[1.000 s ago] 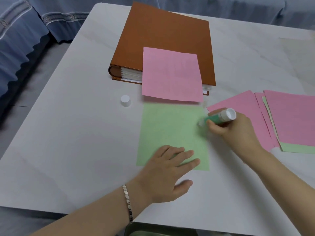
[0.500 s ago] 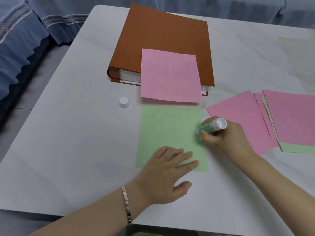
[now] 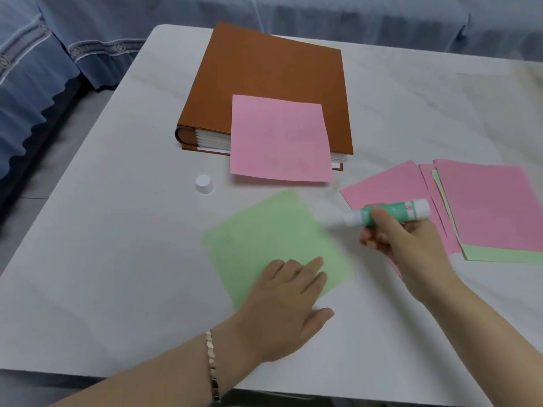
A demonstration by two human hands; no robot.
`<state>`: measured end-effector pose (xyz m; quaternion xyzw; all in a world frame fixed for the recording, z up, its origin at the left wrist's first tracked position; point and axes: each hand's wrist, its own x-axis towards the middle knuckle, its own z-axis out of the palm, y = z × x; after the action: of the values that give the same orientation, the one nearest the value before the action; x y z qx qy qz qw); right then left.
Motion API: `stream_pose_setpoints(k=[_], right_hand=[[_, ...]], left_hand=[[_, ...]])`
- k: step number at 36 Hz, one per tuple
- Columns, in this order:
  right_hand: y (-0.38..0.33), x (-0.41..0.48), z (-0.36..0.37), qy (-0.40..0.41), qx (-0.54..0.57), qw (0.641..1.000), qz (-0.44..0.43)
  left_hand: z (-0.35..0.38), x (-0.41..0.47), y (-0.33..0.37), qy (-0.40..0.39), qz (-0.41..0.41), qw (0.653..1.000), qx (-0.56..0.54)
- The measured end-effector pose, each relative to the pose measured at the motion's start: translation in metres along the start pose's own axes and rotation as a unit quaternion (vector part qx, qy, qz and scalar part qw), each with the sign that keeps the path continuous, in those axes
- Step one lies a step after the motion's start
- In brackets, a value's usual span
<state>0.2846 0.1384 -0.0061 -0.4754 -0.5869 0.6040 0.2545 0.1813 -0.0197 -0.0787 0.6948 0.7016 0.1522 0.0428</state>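
A light green paper sheet (image 3: 264,233) lies skewed on the white table (image 3: 117,259). My left hand (image 3: 289,301) rests flat on its near corner, fingers straight. My right hand (image 3: 402,245) grips a green and white glue stick (image 3: 390,214), uncapped, its tip pointing left just off the sheet's right edge. The glue's white cap (image 3: 204,183) stands apart on the table to the left. A pink sheet (image 3: 279,139) lies on the front of a closed brown album (image 3: 270,86) and overhangs its near edge.
A fanned pile of pink and green sheets (image 3: 484,207) lies at the right, partly under my right hand. Blue fabric furniture (image 3: 35,83) borders the table's left and far sides. The table's near edge runs just below my wrists.
The green sheet has turned under my left hand and now lies skewed. My right hand has lifted the glue stick off the sheet and moved it right.
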Motion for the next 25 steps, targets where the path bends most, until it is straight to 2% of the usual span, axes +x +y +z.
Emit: stream_pose_setpoints(k=[4, 7, 10, 12, 18, 25], right_hand=[[-0.005, -0.013, -0.011, -0.008, 0.019, 1.0, 0.0], [-0.005, -0.017, -0.015, -0.002, 0.028, 1.0, -0.004], [-0.003, -0.02, -0.018, 0.01, 0.023, 1.0, -0.011], [0.0, -0.021, -0.018, 0.015, 0.018, 1.0, -0.009], [0.007, -0.02, -0.01, 0.005, 0.014, 1.0, 0.003], [0.009, -0.018, -0.003, -0.015, -0.022, 1.0, -0.014]], left_hand=[[-0.001, 0.015, 0.022, -0.005, -0.066, 0.998, 0.017], [-0.009, 0.028, 0.021, 0.061, -0.055, 0.997, 0.004], [-0.023, 0.035, -0.012, 0.134, -0.036, 0.99, 0.017], [-0.031, 0.032, -0.047, 0.145, -0.042, 0.988, 0.015], [-0.045, 0.019, -0.112, 0.009, -0.069, 0.995, 0.071], [-0.032, 0.011, -0.121, -0.011, -0.017, 0.998, 0.066]])
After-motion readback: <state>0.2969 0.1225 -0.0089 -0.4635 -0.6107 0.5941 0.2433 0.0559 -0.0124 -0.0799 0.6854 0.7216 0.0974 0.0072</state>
